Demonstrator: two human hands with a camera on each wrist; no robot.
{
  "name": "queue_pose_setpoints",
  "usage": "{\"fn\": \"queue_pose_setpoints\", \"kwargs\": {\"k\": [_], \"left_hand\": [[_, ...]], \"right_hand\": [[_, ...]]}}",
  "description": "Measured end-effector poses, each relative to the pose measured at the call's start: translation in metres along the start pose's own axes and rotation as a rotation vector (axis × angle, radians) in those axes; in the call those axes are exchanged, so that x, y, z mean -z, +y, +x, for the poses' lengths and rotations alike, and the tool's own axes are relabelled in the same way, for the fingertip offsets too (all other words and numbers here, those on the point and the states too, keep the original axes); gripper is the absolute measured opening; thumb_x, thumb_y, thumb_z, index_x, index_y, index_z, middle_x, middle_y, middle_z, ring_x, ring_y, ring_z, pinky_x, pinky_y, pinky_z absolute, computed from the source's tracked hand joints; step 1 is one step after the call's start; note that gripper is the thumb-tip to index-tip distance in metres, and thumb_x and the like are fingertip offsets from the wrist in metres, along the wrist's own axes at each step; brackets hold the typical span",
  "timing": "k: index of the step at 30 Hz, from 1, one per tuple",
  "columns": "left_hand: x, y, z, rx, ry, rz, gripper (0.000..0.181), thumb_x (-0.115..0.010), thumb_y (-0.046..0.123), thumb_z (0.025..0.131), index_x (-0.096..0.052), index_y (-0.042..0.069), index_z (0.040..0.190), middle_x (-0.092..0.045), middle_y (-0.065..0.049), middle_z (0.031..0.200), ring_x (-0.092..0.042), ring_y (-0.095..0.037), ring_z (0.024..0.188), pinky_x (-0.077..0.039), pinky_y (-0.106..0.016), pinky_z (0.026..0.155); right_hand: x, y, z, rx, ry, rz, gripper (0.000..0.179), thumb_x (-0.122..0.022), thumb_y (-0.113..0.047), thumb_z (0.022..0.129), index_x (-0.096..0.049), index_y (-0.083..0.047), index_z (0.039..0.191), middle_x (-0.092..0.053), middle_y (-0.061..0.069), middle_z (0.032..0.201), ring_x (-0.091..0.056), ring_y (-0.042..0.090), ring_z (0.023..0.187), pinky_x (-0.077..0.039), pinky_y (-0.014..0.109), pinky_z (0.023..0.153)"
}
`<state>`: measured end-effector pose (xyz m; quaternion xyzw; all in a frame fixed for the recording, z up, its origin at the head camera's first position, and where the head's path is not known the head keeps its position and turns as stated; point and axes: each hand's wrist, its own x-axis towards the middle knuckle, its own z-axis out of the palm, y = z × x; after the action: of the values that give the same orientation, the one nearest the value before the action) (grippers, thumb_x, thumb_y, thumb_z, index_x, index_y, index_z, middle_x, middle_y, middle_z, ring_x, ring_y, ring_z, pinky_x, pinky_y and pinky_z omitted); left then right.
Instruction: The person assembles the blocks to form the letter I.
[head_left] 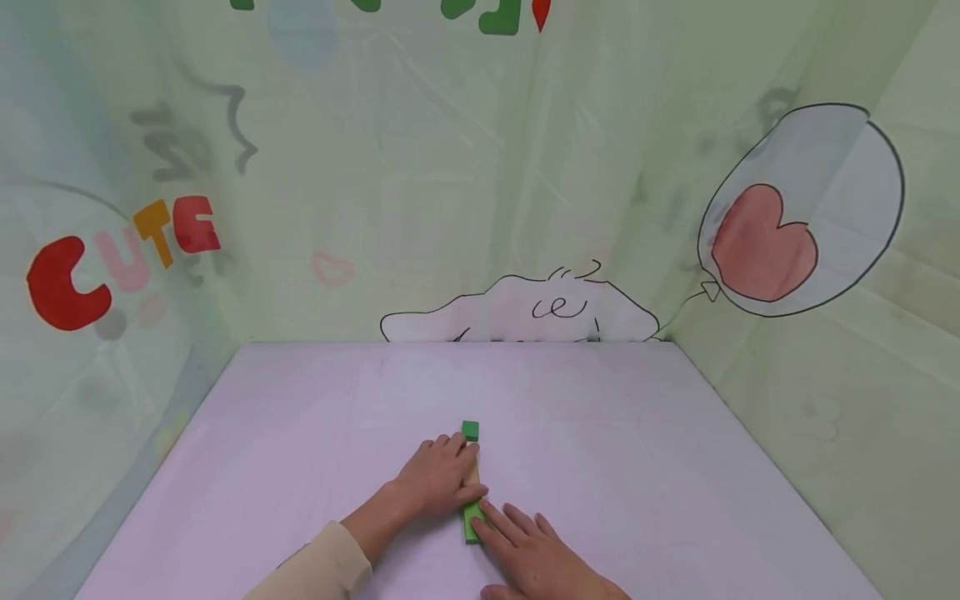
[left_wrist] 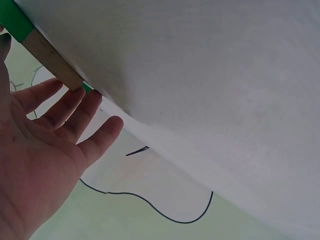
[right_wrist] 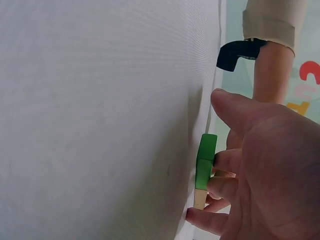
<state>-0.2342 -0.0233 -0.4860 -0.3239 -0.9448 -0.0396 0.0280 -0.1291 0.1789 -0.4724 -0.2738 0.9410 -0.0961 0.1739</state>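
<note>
A short row of blocks lies on the table, pointing away from me. A plain wooden block (left_wrist: pixel 51 57) sits between a green block (head_left: pixel 472 523) at the near end and a small green cube (head_left: pixel 470 430) at the far end. My left hand (head_left: pixel 442 475) reaches in from the left and holds the wooden block, thumb near its seam with the near green block and fingers toward its far end. With fingers extended, my right hand (head_left: pixel 536 554) touches the right side of the near green block (right_wrist: pixel 204 172). My left hand partly covers the wooden block.
The blocks lie on a pale lilac tabletop (head_left: pixel 637 433). Printed light-green curtains (head_left: pixel 420 167) stand along its back and both sides. In the right wrist view, a black strap (right_wrist: pixel 235 52) shows at the left wrist.
</note>
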Motion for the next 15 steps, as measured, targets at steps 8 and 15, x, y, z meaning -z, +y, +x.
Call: {"fn": "queue_pose_setpoints", "kwargs": {"k": [8,15], "left_hand": [[0.0015,0.0005,-0.0003,0.008,-0.009,0.0,0.062,-0.056,0.058,0.101,-0.056,0.015,0.145,-0.058,-0.005,0.131,-0.057,-0.022,0.116,-0.05,-0.044,0.101],[-0.0003,-0.001,0.0002,0.017,-0.01,-0.017,0.061,-0.054,0.057,0.103,-0.057,0.014,0.146,-0.058,-0.005,0.135,-0.057,-0.022,0.118,-0.051,-0.043,0.102]], "right_hand": [[0.0002,-0.0022,0.0011,-0.021,-0.006,-0.009,0.085,-0.048,-0.076,0.095,-0.036,-0.026,0.162,-0.029,-0.003,0.171,-0.035,0.039,0.152,-0.035,0.074,0.11],[-0.0018,-0.002,0.0012,-0.013,0.008,-0.01,0.084,-0.047,-0.075,0.095,-0.036,-0.026,0.162,-0.029,-0.003,0.171,-0.036,0.04,0.152,-0.035,0.075,0.109]]}}
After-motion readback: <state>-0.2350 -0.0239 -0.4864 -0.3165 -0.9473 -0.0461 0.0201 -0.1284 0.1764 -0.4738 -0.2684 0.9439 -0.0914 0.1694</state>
